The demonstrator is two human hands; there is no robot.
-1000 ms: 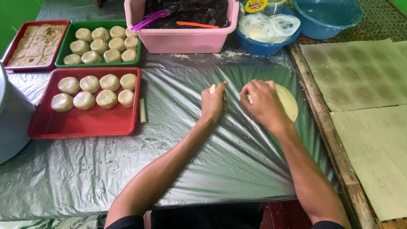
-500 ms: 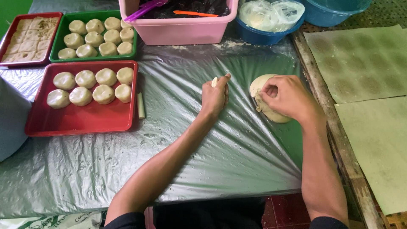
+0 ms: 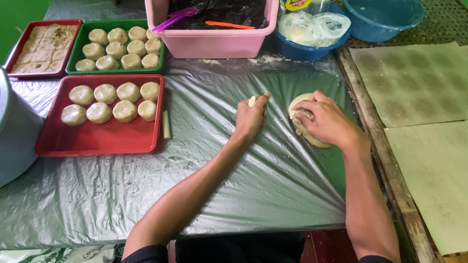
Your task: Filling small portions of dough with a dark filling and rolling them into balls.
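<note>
Far left, red rectangular plastic tray [image 3: 29,68] of flat pale dough sheet; green plastic tray [image 3: 78,46] with about ten smooth round dough pucks; larger red plastic tray [image 3: 97,141] holds eight pucks in two rows, lower half bare, so the batch looks roughly half done. Small pale stick [image 3: 166,124] lies beside it. Counter under wrinkled glossy clear plastic sheet [image 3: 219,185]. Left hand [image 3: 252,117] clenched, pinching a small pale dough bit [image 3: 252,101] at the fingertips. Right hand [image 3: 327,121] grips and folds the soft flattened dough disc [image 3: 317,140] on the sheet, not yet shaped. Pink plastic tub [image 3: 214,44] behind.
</note>
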